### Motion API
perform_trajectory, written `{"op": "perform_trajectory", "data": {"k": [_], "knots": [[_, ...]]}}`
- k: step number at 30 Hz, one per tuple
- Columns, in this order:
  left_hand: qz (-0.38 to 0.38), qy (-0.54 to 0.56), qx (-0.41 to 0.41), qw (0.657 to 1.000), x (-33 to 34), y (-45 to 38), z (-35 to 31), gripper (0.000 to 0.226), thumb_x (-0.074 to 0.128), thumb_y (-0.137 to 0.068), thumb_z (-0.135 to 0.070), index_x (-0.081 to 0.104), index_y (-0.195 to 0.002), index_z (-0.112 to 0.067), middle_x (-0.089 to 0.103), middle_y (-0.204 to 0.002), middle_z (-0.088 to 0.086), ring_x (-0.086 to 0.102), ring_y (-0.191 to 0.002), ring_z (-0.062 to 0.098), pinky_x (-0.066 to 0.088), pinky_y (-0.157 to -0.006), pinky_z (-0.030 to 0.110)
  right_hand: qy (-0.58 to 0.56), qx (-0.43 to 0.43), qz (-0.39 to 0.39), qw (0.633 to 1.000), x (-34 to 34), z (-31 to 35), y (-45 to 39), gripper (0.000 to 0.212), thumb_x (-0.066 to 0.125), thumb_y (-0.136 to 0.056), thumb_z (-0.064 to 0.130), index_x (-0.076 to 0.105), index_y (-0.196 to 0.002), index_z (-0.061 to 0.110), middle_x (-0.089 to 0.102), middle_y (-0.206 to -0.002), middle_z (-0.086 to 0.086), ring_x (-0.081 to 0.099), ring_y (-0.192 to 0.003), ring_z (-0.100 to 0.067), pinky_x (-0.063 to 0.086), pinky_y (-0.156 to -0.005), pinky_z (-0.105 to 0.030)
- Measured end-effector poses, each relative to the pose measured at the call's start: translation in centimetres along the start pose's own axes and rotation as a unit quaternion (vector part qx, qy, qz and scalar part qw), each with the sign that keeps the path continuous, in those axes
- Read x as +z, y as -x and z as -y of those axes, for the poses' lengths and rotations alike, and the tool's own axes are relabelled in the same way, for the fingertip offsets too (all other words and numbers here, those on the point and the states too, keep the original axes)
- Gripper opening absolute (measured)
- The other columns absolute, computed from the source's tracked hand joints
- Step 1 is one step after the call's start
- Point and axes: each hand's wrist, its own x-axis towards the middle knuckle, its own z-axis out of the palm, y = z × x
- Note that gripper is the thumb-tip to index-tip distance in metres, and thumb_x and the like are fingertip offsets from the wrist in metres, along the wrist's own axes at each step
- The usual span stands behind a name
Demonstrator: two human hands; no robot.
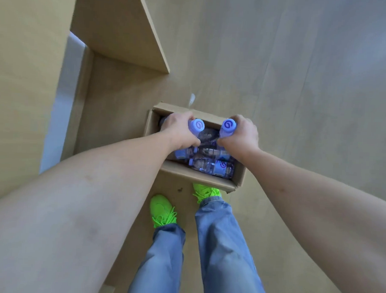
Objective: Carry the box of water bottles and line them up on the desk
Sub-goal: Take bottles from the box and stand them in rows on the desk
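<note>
An open cardboard box (195, 176) sits on the floor in front of my feet. Several clear water bottles with purple labels lie inside it, one along the near wall (211, 167). My left hand (179, 130) is closed around an upright bottle whose purple cap (197, 125) points up at me. My right hand (241, 135) grips a second upright bottle by its neck, its cap (228, 125) also facing up. Both held bottles are inside the box at its far end. Their lower bodies are hidden by my hands.
A wooden desk panel (117, 28) rises at the upper left, with a light wooden surface (20, 72) along the left edge. My feet in bright green shoes (162, 211) stand just behind the box. Pale wood floor (301, 84) stretches to the right.
</note>
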Motion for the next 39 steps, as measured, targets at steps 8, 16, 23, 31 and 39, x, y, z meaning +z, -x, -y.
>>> {"op": "perform_trajectory", "data": {"k": [8, 16, 23, 31, 39], "knots": [[-0.061, 0.035, 0.054, 0.996, -11.8, 7.1, -9.2, 0.041, 0.079, -0.053, -0.03, 0.058, -0.088, -0.03, 0.06, -0.095, -0.002, 0.057, -0.084, 0.021, 0.044, -0.064, 0.026, -0.033, -0.029, -0.059, 0.997, -13.2, 8.8, 3.9, 0.048, 0.079, -0.059, 0.02, 0.058, -0.101, 0.019, 0.061, -0.102, -0.004, 0.057, -0.093, -0.022, 0.044, -0.073, -0.029], [-0.112, 0.077, 0.113, 0.984, -24.9, 15.6, -17.3, 0.033, 0.076, -0.057, -0.024, 0.054, -0.082, -0.022, 0.057, -0.087, -0.001, 0.049, -0.066, 0.018, 0.04, -0.053, 0.022, -0.139, -0.011, -0.085, 0.987, -26.3, 18.5, 9.6, 0.038, 0.079, -0.058, 0.017, 0.063, -0.092, 0.017, 0.063, -0.086, 0.001, 0.063, -0.082, -0.021, 0.054, -0.071, -0.031], [-0.199, 0.067, 0.165, 0.964, -35.4, 22.5, -21.9, 0.036, 0.074, -0.051, -0.036, 0.06, -0.083, -0.025, 0.065, -0.088, -0.004, 0.062, -0.081, 0.019, 0.055, -0.074, 0.032, -0.15, -0.083, -0.129, 0.977, -34.9, 27.2, 14.8, 0.04, 0.082, -0.053, 0.02, 0.063, -0.087, 0.017, 0.064, -0.083, -0.001, 0.062, -0.076, -0.02, 0.053, -0.067, -0.029], [-0.271, 0.099, 0.188, 0.939, -44.3, 31.1, -22.3, 0.025, 0.07, -0.049, -0.036, 0.05, -0.06, -0.028, 0.055, -0.067, -0.009, 0.05, -0.062, 0.012, 0.04, -0.055, 0.022, -0.153, -0.171, -0.159, 0.96, -39.8, 36.7, 20.6, 0.04, 0.085, -0.049, 0.023, 0.065, -0.082, 0.019, 0.064, -0.078, -0.001, 0.064, -0.072, -0.018, 0.057, -0.066, -0.033], [-0.378, 0.103, 0.133, 0.911, -51.1, 38.9, -16.8, 0.029, 0.075, -0.052, -0.038, 0.057, -0.07, -0.025, 0.064, -0.079, -0.005, 0.057, -0.072, 0.016, 0.047, -0.06, 0.024, -0.194, -0.249, -0.07, 0.946, -39.2, 45.7, 26.7, 0.048, 0.084, -0.048, 0.022, 0.065, -0.091, 0.012, 0.067, -0.085, -0.004, 0.066, -0.075, -0.021, 0.057, -0.067, -0.032]]}}
